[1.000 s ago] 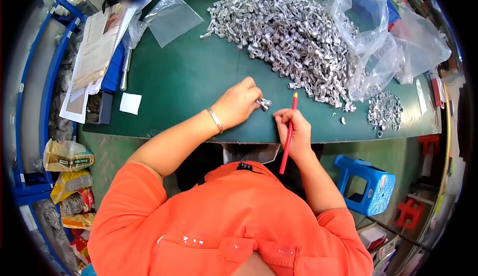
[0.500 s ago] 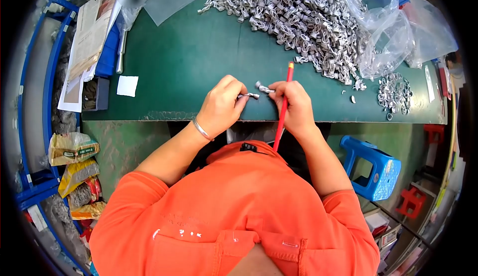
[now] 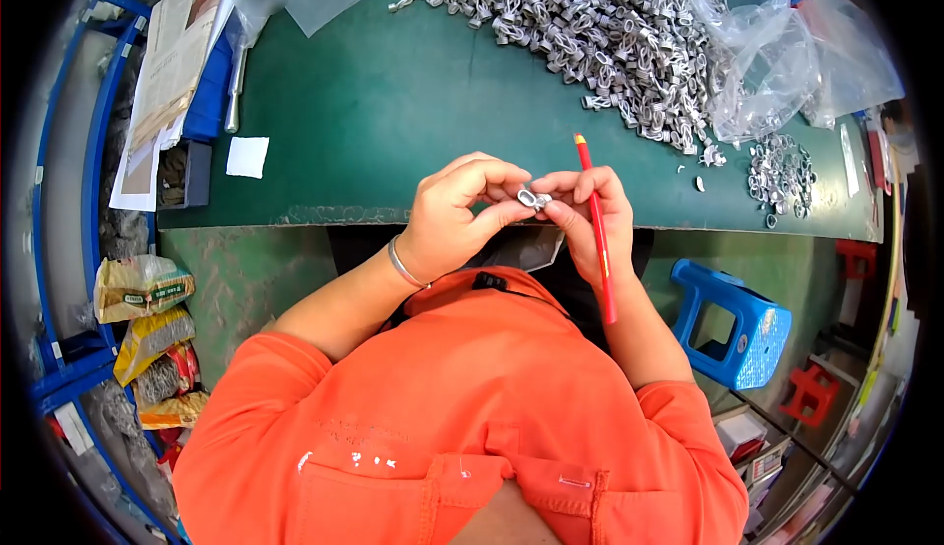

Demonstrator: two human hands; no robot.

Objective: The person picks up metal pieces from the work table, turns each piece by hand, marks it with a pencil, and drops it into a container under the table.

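My left hand (image 3: 460, 209) pinches a small grey metal part with an oval loop (image 3: 530, 199) between thumb and fingers, over the front edge of the table. On its other side, my right hand (image 3: 602, 212) closes thumb and fingertips on the same part. A red pencil (image 3: 599, 235) is tucked in the right hand, slanting down toward the forearm with its yellowish end at the top. Fingertips hide some of the metal part. Beyond the hands, a big heap of similar grey looped parts (image 3: 600, 38) lies on the green table (image 3: 344, 112).
Clear plastic bags (image 3: 772, 73) and a small pile of metal rings (image 3: 780, 179) are at the right. A white square (image 3: 248, 156), papers (image 3: 177, 83) and a grey bin (image 3: 197, 173) sit left. A blue stool (image 3: 733, 327) stands below the table, right.
My hands have come together on one looped part; before, they were apart, each with a small metal piece. The red pencil has tipped the other way in my right hand.
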